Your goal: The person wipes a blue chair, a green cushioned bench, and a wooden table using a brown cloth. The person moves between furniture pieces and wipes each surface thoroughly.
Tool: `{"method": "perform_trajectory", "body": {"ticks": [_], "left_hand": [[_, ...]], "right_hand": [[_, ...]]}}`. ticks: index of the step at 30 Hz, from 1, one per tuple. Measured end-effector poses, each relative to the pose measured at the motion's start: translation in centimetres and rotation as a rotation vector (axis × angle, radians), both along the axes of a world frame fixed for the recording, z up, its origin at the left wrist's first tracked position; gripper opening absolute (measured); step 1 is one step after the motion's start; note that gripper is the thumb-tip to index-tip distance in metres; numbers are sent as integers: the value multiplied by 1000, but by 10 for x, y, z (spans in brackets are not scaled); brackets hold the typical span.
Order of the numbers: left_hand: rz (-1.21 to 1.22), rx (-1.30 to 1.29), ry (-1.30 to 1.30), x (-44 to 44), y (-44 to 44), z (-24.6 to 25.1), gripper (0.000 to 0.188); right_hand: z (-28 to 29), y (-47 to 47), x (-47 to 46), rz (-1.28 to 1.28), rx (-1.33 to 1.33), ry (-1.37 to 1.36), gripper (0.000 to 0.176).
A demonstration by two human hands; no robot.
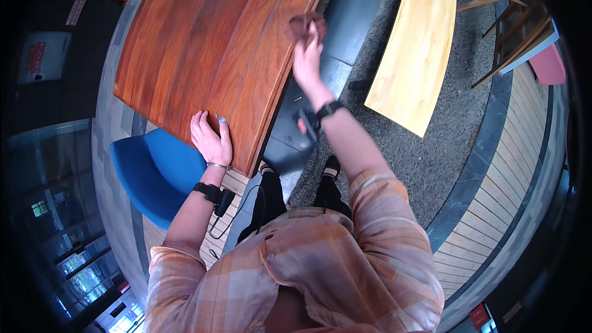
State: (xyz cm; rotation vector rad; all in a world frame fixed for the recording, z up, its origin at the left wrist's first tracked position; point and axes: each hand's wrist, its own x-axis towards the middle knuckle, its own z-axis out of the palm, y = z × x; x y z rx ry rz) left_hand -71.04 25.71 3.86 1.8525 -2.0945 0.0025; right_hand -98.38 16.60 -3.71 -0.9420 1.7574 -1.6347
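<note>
A brown cloth (303, 27), somewhat blurred, is bunched in my right hand (309, 58) at the right edge of the reddish-brown wooden table (217, 37). My left hand (212, 138) rests on the near end of the same tabletop, palm down with its fingers a little apart. Beside its thumb lies a small bluish-white piece (222, 120), too small to identify. Both wrists wear black bands with small devices, and a thin metal bracelet circles the left one.
A blue upholstered chair (162, 171) stands against the table's near left side. To the right, a light wooden bench or table (411, 51) stands over grey carpet (393, 148). Wooden-framed furniture (518, 32) is at the far right. A black cable (238, 206) hangs near my left arm.
</note>
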Motion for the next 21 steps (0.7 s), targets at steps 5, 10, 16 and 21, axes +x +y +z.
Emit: {"method": "perform_trajectory", "body": {"ticks": [5,10,16,21], "left_hand": [[16,-3,-8,-1,-1,0,51],[0,-18,4,-1,1,0,51],[3,-9,-12,-1,0,1,51],[4,-19,-8,-1,-1,-1,50]], "right_hand": [[3,-15,-10,-57,-6,-112,62],[15,130,113,101,43,-46,73],[11,117,104,118,51,-170,72],[-16,-8,-2,38,-236,-307,50]]}}
